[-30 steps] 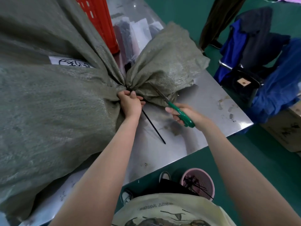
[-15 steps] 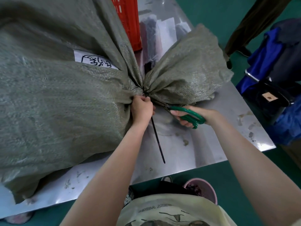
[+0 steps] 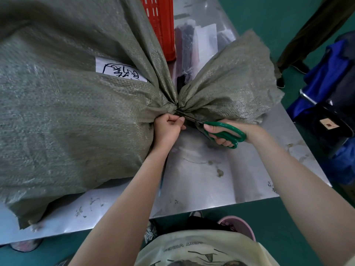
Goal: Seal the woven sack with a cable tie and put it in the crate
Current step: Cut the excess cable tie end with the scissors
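A big grey-green woven sack (image 3: pixel 76 116) lies on the steel table (image 3: pixel 211 185). Its neck is cinched by a black cable tie (image 3: pixel 177 107), and the loose mouth fans out to the right. My left hand (image 3: pixel 169 127) is closed at the neck, pinching the tie just below the cinch; the tie's tail is hidden under my hand and forearm. My right hand (image 3: pixel 230 133) holds green-handled scissors (image 3: pixel 224 131), whose blades reach left to the tie beside my left fingertips. The red crate (image 3: pixel 159 25) stands behind the sack at the top.
Packets of dark cable ties (image 3: pixel 187 41) lie on the table beside the crate. A pink bucket (image 3: pixel 242 225) with offcuts sits on the floor under the table's near edge. Blue garments on a chair (image 3: pixel 326 89) crowd the right side. A handwritten label (image 3: pixel 119 72) is on the sack.
My right hand has brought the scissors up and left, so the blades now sit at the tie by the neck. The tie's long tail, seen hanging below my left hand before, is out of sight.
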Motion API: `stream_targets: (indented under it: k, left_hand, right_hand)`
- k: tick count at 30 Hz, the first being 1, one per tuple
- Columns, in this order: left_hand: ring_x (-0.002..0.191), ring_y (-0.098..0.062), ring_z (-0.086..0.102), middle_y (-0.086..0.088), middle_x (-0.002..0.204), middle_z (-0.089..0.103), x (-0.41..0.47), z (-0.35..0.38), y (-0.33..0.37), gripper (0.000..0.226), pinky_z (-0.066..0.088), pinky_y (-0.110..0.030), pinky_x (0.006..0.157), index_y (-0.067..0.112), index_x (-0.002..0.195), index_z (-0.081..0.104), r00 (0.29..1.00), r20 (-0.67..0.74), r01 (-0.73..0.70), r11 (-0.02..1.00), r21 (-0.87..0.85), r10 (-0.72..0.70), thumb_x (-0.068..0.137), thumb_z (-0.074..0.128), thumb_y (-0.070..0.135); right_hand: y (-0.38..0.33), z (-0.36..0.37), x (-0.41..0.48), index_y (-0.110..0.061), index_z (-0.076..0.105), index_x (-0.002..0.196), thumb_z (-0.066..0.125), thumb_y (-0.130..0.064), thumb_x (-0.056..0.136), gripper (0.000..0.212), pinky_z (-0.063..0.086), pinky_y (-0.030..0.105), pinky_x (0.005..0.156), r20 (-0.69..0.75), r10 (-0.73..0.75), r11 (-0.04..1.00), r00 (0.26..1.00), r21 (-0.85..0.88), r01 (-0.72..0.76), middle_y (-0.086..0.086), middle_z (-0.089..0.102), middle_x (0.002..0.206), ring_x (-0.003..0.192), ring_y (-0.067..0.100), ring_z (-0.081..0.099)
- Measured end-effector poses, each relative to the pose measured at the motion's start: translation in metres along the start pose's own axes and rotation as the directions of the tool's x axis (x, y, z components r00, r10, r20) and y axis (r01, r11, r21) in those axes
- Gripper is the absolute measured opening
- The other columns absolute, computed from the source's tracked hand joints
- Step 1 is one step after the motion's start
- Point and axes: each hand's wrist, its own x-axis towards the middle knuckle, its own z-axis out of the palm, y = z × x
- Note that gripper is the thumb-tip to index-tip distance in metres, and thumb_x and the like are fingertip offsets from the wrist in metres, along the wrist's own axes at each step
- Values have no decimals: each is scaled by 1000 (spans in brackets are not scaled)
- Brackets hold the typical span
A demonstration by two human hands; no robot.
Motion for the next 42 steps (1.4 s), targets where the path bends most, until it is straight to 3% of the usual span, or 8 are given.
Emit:
stream_targets:
  k: [5,9,17,22,30,35,38,42]
  left_hand:
    - [33,11,50,0,57,58,-1,-1,2,24,40,-13,52,14,64,55,999,-32,44,999,-7,-44,88,61,12]
    - [32,12,50,0,59,57,-1,-2,3,12,35,1,40,6,77,58,997,-32,74,997,-36,-75,88,61,12]
    - [45,1,52,2,57,56,-3,-4,6,26,41,-10,50,14,64,53,993,-53,106,994,-32,-108,88,61,12]
    - [42,2,53,0,57,55,-3,-4,6,26,34,3,38,13,63,52,994,-45,103,994,-34,-104,88,60,9]
    - [41,-1,51,0,59,52,0,-3,3,26,39,-9,41,16,66,48,996,-7,94,996,10,-94,90,56,11]
    - [39,-6,48,-1,58,51,-4,12,-2,28,37,-14,40,19,65,48,987,128,84,992,98,-97,92,54,14]
    - [55,-9,49,1,63,52,-9,28,-5,25,39,-21,55,20,65,55,946,273,150,981,121,-178,88,61,17]
    - [49,-9,38,2,58,46,-10,51,-4,24,30,-15,41,20,65,56,921,296,239,968,77,-251,87,64,17]
  right_hand:
    - [-13,-3,-3,-16,39,62,54,-71,49,58,27,15,37,19,11,994,1000,-105,-9,3,33,52,34,10,30]
    - [-20,-3,-2,-15,42,56,54,-70,60,56,30,16,36,-57,-23,981,998,-194,12,4,40,49,32,12,32]
    - [-15,-2,6,-17,51,60,70,-50,72,40,24,16,33,-164,-48,968,985,-252,5,4,40,45,29,13,30]
    - [-11,1,7,-17,55,58,72,-33,77,30,23,13,31,-184,-69,966,981,-256,20,3,42,47,28,11,30]
    - [7,-4,1,-5,67,71,73,-54,67,49,31,11,32,-299,-98,897,949,-440,-46,4,55,55,26,2,38]
    - [33,-7,-8,-14,43,52,76,-46,67,49,26,25,48,-394,-94,903,915,-420,-88,1,36,52,50,12,35]
    - [48,-9,-22,-6,55,61,76,-44,68,44,30,28,52,-445,-83,893,892,-430,-131,3,46,57,58,15,43]
    - [75,-15,-45,-19,51,51,74,-38,73,37,32,29,55,-529,-44,894,848,-400,-203,-1,48,55,59,16,46]
